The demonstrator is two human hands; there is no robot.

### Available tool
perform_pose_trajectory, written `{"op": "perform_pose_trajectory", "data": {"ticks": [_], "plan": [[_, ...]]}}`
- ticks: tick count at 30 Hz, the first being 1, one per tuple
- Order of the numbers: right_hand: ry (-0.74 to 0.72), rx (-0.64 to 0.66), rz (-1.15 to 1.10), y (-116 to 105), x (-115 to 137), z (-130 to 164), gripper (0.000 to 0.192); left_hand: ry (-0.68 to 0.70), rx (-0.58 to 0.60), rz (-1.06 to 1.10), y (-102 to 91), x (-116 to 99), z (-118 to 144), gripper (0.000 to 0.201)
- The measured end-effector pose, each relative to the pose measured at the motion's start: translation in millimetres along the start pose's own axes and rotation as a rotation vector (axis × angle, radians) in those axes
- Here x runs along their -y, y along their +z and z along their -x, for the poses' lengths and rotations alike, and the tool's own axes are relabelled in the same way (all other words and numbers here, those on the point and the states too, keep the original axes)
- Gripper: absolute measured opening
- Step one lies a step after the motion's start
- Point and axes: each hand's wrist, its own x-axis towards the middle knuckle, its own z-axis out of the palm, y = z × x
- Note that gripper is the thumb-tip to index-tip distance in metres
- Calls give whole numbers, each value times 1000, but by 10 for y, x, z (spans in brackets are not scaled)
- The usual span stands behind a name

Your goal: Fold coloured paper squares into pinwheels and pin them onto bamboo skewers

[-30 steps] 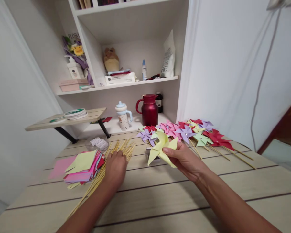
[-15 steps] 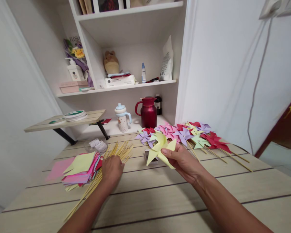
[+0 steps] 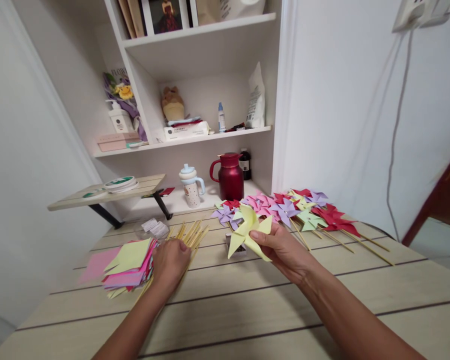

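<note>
Between thumb and fingers, my right hand (image 3: pixel 285 250) holds a pale yellow paper pinwheel (image 3: pixel 243 233) above the table. Slim wooden sticks (image 3: pixel 189 234) lie in a loose bundle on the left, and my left hand (image 3: pixel 171 262) is closed over them. Its fingertips are hidden, so how many sticks it grips does not show. Just left of that hand is a stack of coloured paper squares (image 3: pixel 131 257), yellow on top. Partly behind the held pinwheel stands a small open box (image 3: pixel 240 252) with dark bits inside.
Finished pinwheels (image 3: pixel 285 210) on sticks lie at the back right of the table (image 3: pixel 247 310). A clear container (image 3: pixel 153 228) sits behind the paper. At the back stand a red jug (image 3: pixel 230 177), a spotted cup (image 3: pixel 191 187) and a low raised stand (image 3: pixel 146 186) holding round tape rolls.
My left hand has shifted slightly over the sticks, and some sticks now slant along its right side. My right hand keeps the yellow pinwheel almost in place. The view has tilted up a little.
</note>
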Motion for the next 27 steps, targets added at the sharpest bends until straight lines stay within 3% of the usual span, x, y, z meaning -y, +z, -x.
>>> {"op": "perform_pose_trajectory", "data": {"ticks": [3,6,13,20,27], "plan": [[0,14,-5,4,-6,-3,32,-37,-9,254,-131,-112,49,13],[-11,23,-14,7,-17,-16,35,-100,73,582,-159,-235,112,13],[-20,-39,-32,-67,-23,-64,28,-394,336,1226,256,-282,144,9],[-7,-48,-27,-116,-52,-93,28,-447,530,1566,515,-194,163,15],[39,-18,-7,-116,-138,-102,27,-388,473,1635,616,-123,198,5]]}}
